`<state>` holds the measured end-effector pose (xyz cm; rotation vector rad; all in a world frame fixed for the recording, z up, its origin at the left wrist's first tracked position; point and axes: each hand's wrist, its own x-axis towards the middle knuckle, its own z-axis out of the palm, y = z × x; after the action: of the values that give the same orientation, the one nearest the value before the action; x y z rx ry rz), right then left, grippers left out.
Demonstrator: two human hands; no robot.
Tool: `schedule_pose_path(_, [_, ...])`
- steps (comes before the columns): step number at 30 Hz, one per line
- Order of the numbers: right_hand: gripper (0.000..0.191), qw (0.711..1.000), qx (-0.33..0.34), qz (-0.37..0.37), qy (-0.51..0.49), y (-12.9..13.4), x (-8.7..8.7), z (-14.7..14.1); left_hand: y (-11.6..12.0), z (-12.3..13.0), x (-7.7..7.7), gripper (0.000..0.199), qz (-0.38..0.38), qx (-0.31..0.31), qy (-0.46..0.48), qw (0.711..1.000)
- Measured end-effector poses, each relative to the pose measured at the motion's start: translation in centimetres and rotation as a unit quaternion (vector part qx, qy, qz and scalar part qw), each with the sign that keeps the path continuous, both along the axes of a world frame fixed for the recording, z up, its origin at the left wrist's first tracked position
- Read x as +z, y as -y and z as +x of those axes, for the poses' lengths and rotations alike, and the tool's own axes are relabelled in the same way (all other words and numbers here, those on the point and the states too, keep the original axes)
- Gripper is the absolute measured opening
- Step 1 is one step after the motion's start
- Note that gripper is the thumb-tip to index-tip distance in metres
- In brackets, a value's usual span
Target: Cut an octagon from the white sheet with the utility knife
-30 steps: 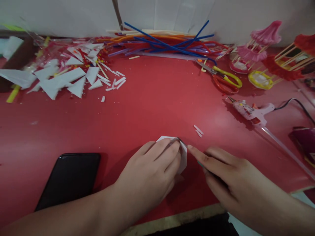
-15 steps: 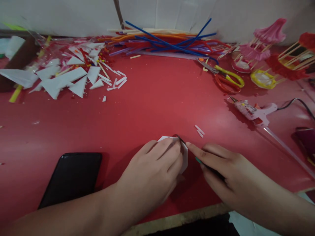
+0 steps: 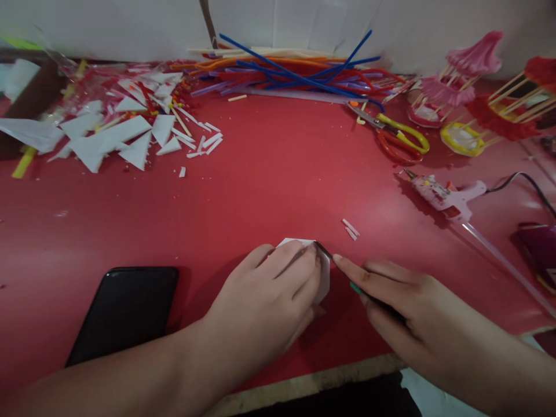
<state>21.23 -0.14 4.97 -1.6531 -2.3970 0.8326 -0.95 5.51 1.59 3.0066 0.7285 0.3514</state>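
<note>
My left hand (image 3: 269, 289) presses a white, many-sided foam piece (image 3: 324, 275) down on the red tabletop, fingers bent together over it. Much of the piece is hidden under the hand. In my right hand (image 3: 403, 301) is a cutter knife (image 3: 324, 250), gripped with the index finger stretched along it. Its dark blade lies at the upper right edge of the foam, close to my left fingertips. A bit of green shows on the handle; the rest is covered by the fingers. Thin white offcuts (image 3: 350, 230) lie just beyond the knife.
A black phone (image 3: 124, 315) lies left of my forearm. White foam scraps (image 3: 110, 139) are heaped at back left, with pipe cleaners (image 3: 295, 72) along the wall. Scissors (image 3: 393, 130), a pink glue gun (image 3: 447, 197) with its cord, and pink and red craft models (image 3: 449, 90) are at right.
The right hand and knife have shifted slightly right, the blade drawing back along the foam's edge. My left hand stays on the foam piece. The whole view has moved a little.
</note>
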Motion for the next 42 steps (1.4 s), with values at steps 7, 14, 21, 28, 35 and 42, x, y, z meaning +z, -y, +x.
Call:
schedule_pose_path(7, [0.059, 1.000, -0.017, -0.005, -0.010, 1.2, -0.4, 0.6, 0.0, -0.2, 0.1, 0.041, -0.015, 0.008, 0.000, 1.000])
schedule_pose_path(14, [0.058, 1.000, -0.010, 0.004, -0.021, 2.4, -0.4, 1.3, 0.2, -0.2, 0.1, 0.046, -0.012, 0.012, -0.003, 1.000])
schedule_pose_path(21, [0.061, 1.000, 0.006, 0.009, -0.025, 3.2, -0.6, 2.1, 0.3, -0.2, -0.1, 0.051, 0.004, 0.009, -0.013, 1.000])
schedule_pose_path(28, [0.062, 1.000, 0.009, 0.006, -0.018, 3.4, -0.9, 1.9, 0.3, -0.3, -0.1, 0.046, -0.001, 0.011, -0.012, 1.000])
schedule_pose_path(35, [0.059, 0.998, 0.024, 0.060, 0.000, 2.6, 0.6, 2.6, 0.3, -0.2, -0.1, 0.046, 0.002, 0.009, -0.012, 1.000])
schedule_pose_path(42, [0.059, 0.998, -0.038, 0.049, -0.028, 1.3, -0.1, 0.9, 0.2, -0.2, 0.0, 0.047, 0.008, 0.003, -0.021, 1.000])
